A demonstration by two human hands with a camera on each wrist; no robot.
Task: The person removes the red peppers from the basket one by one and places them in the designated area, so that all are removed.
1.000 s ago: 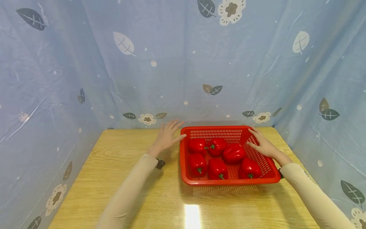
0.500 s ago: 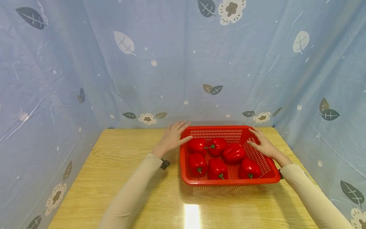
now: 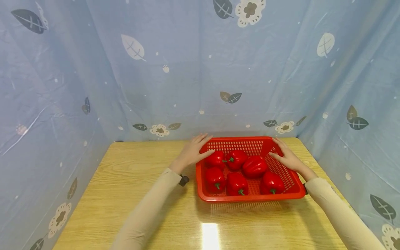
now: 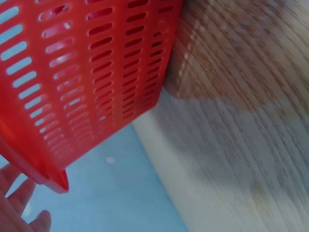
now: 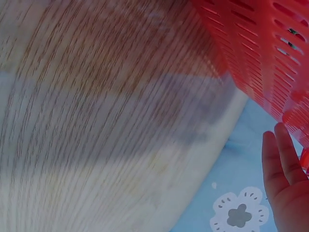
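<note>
A red plastic basket [image 3: 250, 198] with slotted walls stands on a wooden table. Several red bell peppers [image 3: 236, 183] with green stems lie inside it. At the basket's left rim, my left hand [image 3: 190, 152] has its fingers extended and its thumb spread over the edge. In the left wrist view, the left fingers [image 4: 21, 195] are close to the rim; firm contact cannot be told. My right hand [image 3: 289, 159] is over the right rim, thumb toward the inside. The right wrist view shows straight right fingers [image 5: 285, 154] beside the slotted wall [image 5: 256, 63].
The wooden table [image 3: 125, 194] extends left of the basket and in front of it. A blue curtain [image 3: 175, 76] with leaf and flower prints surrounds the table at the back and both sides. A dark wrist device [image 3: 184, 180] sits under the left wrist.
My left hand has moved right, from beside the basket to over its left rim. The right hand stays at the right rim. Basket and bell peppers keep their places.
</note>
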